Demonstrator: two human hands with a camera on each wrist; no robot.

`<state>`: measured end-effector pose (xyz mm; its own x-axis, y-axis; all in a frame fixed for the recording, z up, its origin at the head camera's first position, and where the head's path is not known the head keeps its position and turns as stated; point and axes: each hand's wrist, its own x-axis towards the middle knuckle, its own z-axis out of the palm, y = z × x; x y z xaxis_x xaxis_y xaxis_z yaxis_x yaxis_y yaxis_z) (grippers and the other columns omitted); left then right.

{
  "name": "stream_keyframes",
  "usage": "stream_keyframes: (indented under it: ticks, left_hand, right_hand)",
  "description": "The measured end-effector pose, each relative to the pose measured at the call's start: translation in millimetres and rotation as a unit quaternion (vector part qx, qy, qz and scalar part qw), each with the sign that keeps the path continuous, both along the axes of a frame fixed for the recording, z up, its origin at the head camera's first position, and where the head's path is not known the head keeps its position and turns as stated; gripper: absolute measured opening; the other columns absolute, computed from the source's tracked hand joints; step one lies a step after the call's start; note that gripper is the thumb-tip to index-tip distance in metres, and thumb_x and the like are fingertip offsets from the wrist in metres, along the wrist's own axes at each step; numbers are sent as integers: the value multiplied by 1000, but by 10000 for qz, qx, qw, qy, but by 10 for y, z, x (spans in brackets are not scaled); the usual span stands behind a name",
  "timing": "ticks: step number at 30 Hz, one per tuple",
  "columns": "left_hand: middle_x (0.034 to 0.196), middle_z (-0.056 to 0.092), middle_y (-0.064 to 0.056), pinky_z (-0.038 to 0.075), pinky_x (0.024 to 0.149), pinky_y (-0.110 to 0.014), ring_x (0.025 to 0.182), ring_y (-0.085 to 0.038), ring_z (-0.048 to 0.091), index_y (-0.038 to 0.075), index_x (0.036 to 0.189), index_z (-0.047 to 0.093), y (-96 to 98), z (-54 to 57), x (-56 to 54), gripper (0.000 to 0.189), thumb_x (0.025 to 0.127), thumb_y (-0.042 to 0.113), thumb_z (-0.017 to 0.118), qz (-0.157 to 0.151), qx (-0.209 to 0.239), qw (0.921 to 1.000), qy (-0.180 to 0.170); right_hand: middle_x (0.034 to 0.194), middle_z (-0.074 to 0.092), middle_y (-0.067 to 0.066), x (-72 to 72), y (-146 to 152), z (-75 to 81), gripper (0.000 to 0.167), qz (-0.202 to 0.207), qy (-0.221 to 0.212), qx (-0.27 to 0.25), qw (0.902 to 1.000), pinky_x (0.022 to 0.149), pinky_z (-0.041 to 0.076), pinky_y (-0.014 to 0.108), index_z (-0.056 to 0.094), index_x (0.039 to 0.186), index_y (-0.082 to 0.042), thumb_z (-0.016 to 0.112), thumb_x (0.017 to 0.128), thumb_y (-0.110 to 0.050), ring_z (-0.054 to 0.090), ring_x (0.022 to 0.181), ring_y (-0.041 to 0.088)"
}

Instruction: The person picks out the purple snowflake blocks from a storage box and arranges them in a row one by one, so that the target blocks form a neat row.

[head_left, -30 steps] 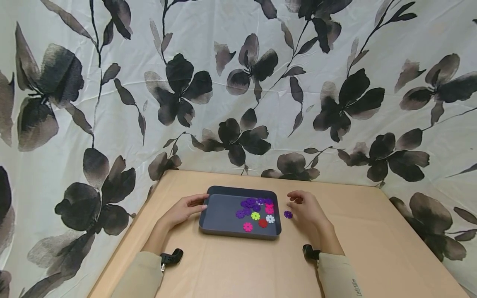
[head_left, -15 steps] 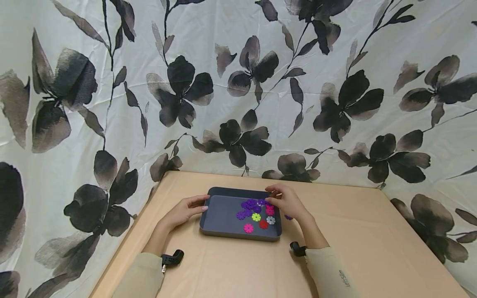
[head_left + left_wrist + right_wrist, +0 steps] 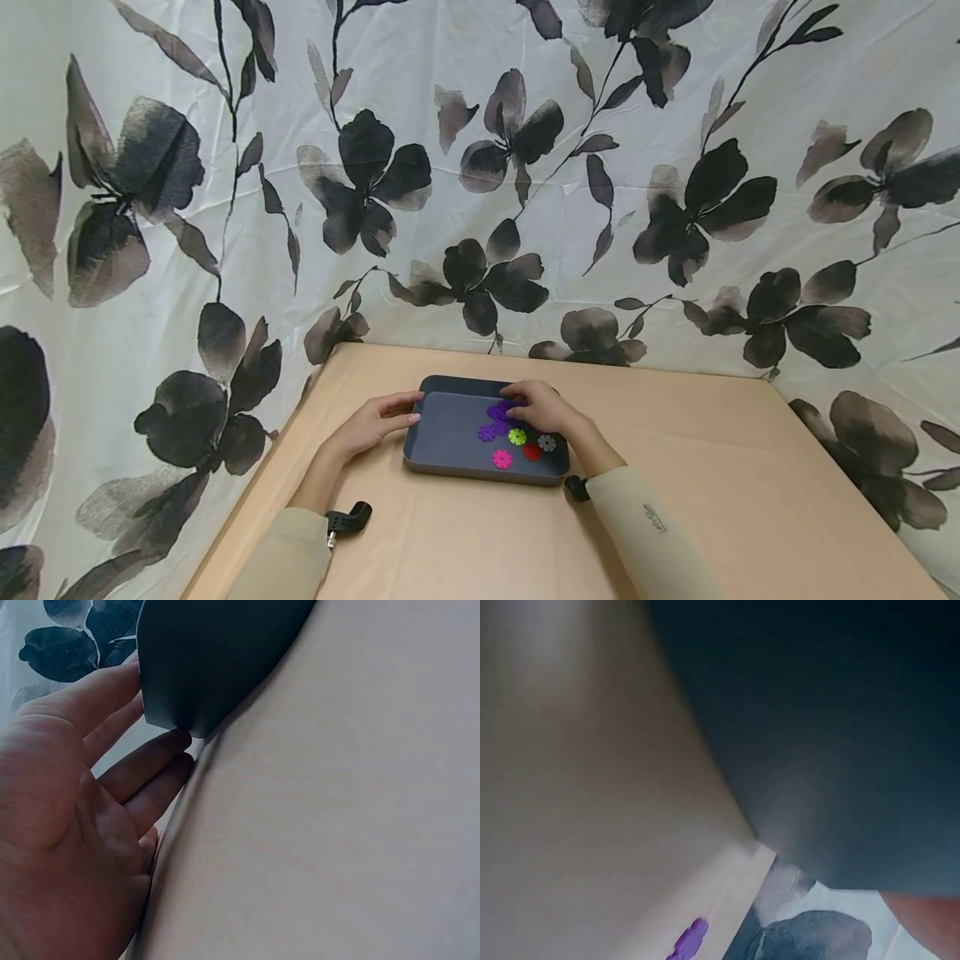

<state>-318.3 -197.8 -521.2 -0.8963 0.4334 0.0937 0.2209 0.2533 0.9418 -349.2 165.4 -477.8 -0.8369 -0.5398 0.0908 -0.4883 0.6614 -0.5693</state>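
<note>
In the head view a dark grey tray (image 3: 450,433) lies on the table with several small notched plastic discs inside. Purple discs (image 3: 491,431) cluster near its middle. Around them are a yellow-green disc (image 3: 517,437), a pink disc (image 3: 502,459), a red disc (image 3: 532,452) and a white disc (image 3: 547,442). My left hand (image 3: 382,423) holds the tray's left rim, thumb at the edge and fingertips against the outside wall. My right hand (image 3: 546,407) reaches over the right rim, its fingers down at the purple discs. What its fingertips touch is hidden.
A single purple disc (image 3: 688,941) lies on the table outside the tray, seen in the right wrist view. The light wooden-toned table (image 3: 465,533) reaches back to a floral cloth (image 3: 480,208). Wrist cameras (image 3: 349,517) sit on both forearms.
My right hand has moved left from beside the tray, over its right rim, to the purple discs. It has left the loose purple disc on the table. The left hand stays put.
</note>
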Motion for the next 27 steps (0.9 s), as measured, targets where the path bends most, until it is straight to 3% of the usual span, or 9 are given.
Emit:
stream_keyframes:
  ticks: [4,8,16,27]
  left_hand:
    - [158,49,-20,43,118,-37,148,-36,47,3,153,51,8,15,-1,60,101,25,71,-25,20,10000,-8]
    - [158,49,-19,43,118,-38,148,-36,46,3,153,51,9,17,-8,60,101,25,71,-25,-6,10000,10]
    - [158,50,-18,41,119,-42,148,-35,46,5,153,52,14,-2,-21,59,101,26,71,-6,11,10000,-35]
    - [158,50,-18,44,111,-19,148,-36,46,3,153,51,2,10,-7,61,100,26,72,-17,-16,10000,28]
  right_hand:
    - [110,75,12,-8,-76,-16,28,-108,83,266,9996,83,56,38,74,123,-1,74,95,-5,65,90,19]
    - [96,72,8,-8,-115,-41,20,-314,197,404,9985,72,48,29,78,112,-5,76,92,-2,55,79,14]
    - [93,69,7,12,-98,-55,11,-385,97,188,9990,72,50,29,75,97,-7,80,89,0,57,79,14]
    - [90,71,1,38,21,-9,5,-376,113,-245,9989,68,50,24,78,87,-6,82,87,-3,58,77,9]
